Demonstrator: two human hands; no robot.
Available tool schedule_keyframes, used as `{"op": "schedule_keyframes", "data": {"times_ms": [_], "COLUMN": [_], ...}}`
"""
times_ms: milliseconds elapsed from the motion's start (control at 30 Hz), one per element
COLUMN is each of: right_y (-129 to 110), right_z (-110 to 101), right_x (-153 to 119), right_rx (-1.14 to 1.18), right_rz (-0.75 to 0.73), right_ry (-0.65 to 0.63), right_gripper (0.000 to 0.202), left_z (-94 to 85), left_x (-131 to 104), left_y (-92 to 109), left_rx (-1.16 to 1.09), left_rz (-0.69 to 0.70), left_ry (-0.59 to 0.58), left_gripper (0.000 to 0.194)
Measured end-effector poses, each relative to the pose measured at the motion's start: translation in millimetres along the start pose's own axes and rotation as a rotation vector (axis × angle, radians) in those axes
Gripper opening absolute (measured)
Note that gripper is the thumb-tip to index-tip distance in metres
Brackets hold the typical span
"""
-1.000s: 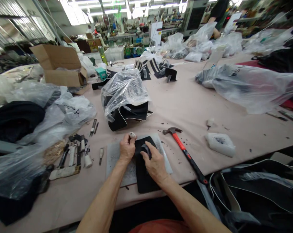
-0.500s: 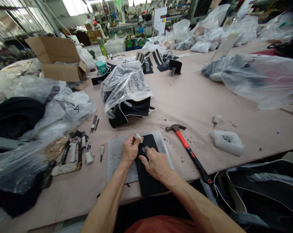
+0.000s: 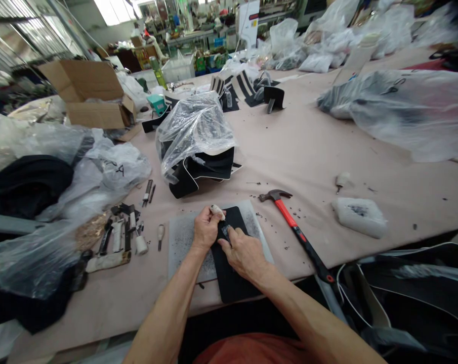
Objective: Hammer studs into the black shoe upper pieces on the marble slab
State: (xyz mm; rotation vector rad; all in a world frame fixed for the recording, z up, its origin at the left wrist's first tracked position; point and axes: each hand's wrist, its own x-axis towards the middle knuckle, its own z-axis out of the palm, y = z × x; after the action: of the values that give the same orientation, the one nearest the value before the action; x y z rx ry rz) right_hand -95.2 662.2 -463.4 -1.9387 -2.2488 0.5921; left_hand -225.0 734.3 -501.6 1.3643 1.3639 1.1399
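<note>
My left hand (image 3: 206, 227) is closed around a small tool with a white wrapped handle (image 3: 217, 212); its tip is hidden by the fingers. That hand is at the upper left edge of a flat black panel (image 3: 234, 285). My right hand (image 3: 246, 250) rests on the panel, its fingers bent around a small piece that looks like clear plastic (image 3: 225, 231). Beneath the panel is a translucent cutting board (image 3: 186, 253), speckled with dark bits. A claw hammer (image 3: 289, 217) with a red and black handle lies to the right.
A white-handled tool (image 3: 160, 236) and several other hand tools (image 3: 118, 235) lie left. Plastic-covered black pieces (image 3: 198, 136) stand ahead. At right are a whitish block (image 3: 360, 217) and another white-handled tool (image 3: 341, 181). An open cardboard box (image 3: 95, 114) sits at the back left.
The view has shifted slightly. Both hands stay at the upper part of the black panel, with almost the same hold on the tool and the small piece.
</note>
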Motion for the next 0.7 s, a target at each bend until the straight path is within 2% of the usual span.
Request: {"op": "schedule_keyframes", "data": {"times_ms": [233,367,467,533,600,633,700], "right_y": [2,2,9,23,46,61,96], "right_z": [3,0,-6,-14,-23,-27,-32], "right_x": [1,-1,-2,-4,-5,-6,-9], "right_rx": [0.037,0.084,0.221,0.402,0.527,0.511,0.316], "right_rz": [0.004,0.009,-0.044,-0.117,-0.137,-0.098,0.060], "right_ry": [0.018,-0.003,-0.005,-0.002,0.084,0.169,0.321], "right_gripper": [0.037,0.038,0.045,0.049,0.047,0.046,0.045], "left_z": [0.1,0.9,1.3,1.1,0.5,0.1,-0.4], "left_x": [-2,-5,-8,-9,-11,-12,-13], "left_y": [-1,1,3,4,3,2,1], "left_rx": [0.062,0.177,0.258,0.314,0.374,0.405,0.454], "left_rz": [0.037,0.110,0.184,0.232,0.266,0.279,0.301], "left_ry": [0.000,0.010,-0.003,-0.023,-0.046,-0.059,-0.094], "left_gripper": [0.015,0.010,0.009,0.009,0.010,0.011,0.014]}}
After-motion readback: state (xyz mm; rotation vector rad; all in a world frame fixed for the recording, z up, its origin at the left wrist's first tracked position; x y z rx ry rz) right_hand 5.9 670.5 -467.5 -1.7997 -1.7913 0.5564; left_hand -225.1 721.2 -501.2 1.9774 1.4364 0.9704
